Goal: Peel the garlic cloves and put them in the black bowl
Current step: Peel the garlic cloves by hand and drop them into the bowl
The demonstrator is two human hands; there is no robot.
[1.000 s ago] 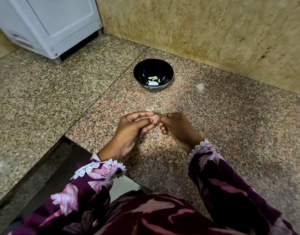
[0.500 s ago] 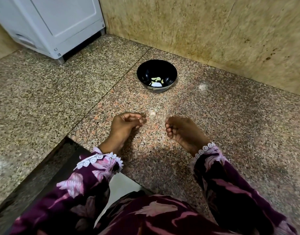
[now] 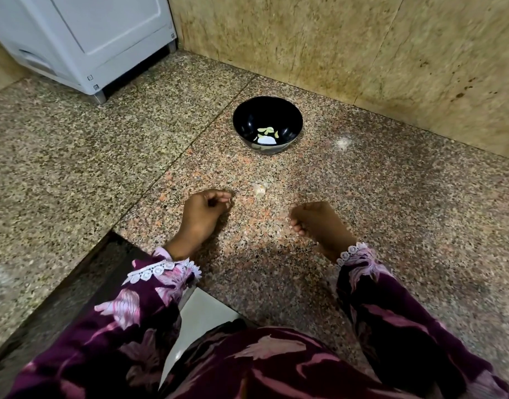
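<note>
From the head view, your left hand (image 3: pixel 203 210) is curled, fingertips pinched; I cannot tell whether it holds a clove. Your right hand (image 3: pixel 319 223) is loosely curled, seemingly empty. Reach for the papery garlic piece (image 3: pixel 260 188) lying between them on the speckled granite counter (image 3: pixel 391 197), pinching gently. The glossy round black bowl (image 3: pixel 267 123) beyond holds pale peeled cloves (image 3: pixel 267 133).

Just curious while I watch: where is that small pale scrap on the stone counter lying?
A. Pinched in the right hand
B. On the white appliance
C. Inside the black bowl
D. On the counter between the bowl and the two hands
D: the pale scrap lies on the bare counter, nearer than the black bowl and just beyond the left hand and right hand, touching neither.
</note>
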